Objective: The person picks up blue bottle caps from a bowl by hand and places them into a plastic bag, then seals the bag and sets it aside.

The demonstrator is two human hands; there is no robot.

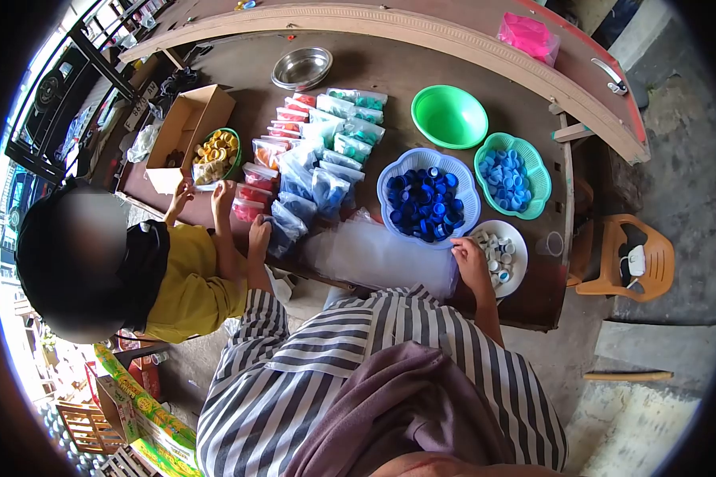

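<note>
My left hand (259,235) is closed at the edge of a clear plastic bag of blue caps (286,222), in the front row of filled bags. My right hand (471,259) has its fingers drawn together between the purple-blue basket (387,205) of dark blue bottle caps (426,199) and a white plate (519,253) holding white caps (497,248). What the right fingers pinch, if anything, is too small to make out. Flat clear plastic bags (382,253) lie between my hands, in front of the basket.
A co-worker in a yellow top (195,278) handles a bag beside a green bowl of yellow caps (217,149) and a cardboard box (184,127). Nearby are a turquoise basket (538,187) of light blue caps, a green basin (449,117), metal bowls (301,68) and an orange chair (652,254).
</note>
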